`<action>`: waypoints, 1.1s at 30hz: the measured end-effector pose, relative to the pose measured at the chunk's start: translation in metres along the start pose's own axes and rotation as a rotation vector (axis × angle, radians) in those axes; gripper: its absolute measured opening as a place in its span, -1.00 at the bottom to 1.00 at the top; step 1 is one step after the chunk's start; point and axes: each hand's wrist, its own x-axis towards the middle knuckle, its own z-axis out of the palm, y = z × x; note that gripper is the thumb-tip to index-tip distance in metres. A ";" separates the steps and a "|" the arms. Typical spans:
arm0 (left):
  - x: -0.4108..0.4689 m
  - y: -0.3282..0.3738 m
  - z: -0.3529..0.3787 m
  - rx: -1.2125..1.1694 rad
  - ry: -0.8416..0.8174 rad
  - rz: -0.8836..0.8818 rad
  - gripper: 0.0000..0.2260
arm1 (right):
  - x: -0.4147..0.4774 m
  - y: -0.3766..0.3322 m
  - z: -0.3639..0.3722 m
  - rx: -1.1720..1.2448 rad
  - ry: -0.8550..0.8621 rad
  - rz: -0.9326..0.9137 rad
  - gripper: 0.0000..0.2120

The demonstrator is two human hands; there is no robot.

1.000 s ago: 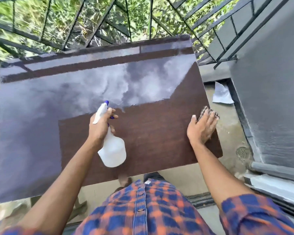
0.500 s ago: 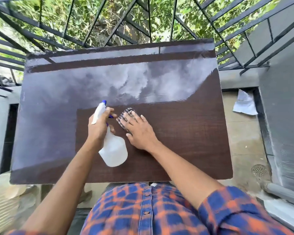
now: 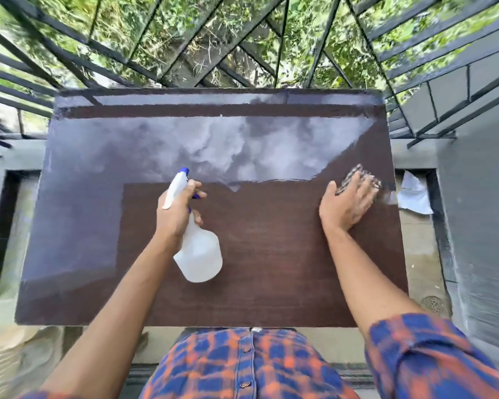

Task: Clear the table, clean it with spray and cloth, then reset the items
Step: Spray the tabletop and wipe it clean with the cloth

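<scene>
Dark-brown glossy wooden table (image 3: 271, 269) lay cleared; the right hand (image 3: 347, 201), pressing the checked cloth (image 3: 355, 175) flat, had swept from centre to right edge, wiping under way, while the left hand (image 3: 179, 210) gripped the white plastic spray bottle (image 3: 198, 251).

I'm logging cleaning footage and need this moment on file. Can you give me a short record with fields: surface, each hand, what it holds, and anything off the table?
surface: dark brown table, glossy, reflecting sky, bare of items
left hand: left hand, grip closed around the neck of a white spray bottle, nozzle pointing away from the person
right hand: right hand, flat, pressing a checked cloth onto the table near its right edge
off the table: crumpled paper on the floor to the right
stage: wiping, items not yet reset
</scene>
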 end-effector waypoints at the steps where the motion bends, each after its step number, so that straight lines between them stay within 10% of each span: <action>1: 0.003 0.001 -0.003 0.000 -0.001 -0.003 -0.83 | -0.017 -0.018 0.008 0.001 -0.022 -0.044 -0.33; 8: 0.038 0.015 -0.048 -0.027 -0.025 0.001 -0.83 | -0.193 -0.133 0.088 -0.075 -0.298 -0.788 -0.40; 12: 0.054 0.023 -0.060 -0.077 -0.066 -0.006 -0.83 | -0.192 -0.138 0.097 -0.112 -0.319 -0.908 -0.44; 24: 0.095 0.038 -0.082 -0.068 -0.139 -0.035 -0.79 | -0.046 -0.091 0.047 -0.054 0.073 0.017 -0.42; 33: 0.115 0.044 -0.099 -0.032 -0.132 -0.009 -0.79 | -0.179 -0.203 0.136 -0.175 -0.323 -1.045 -0.46</action>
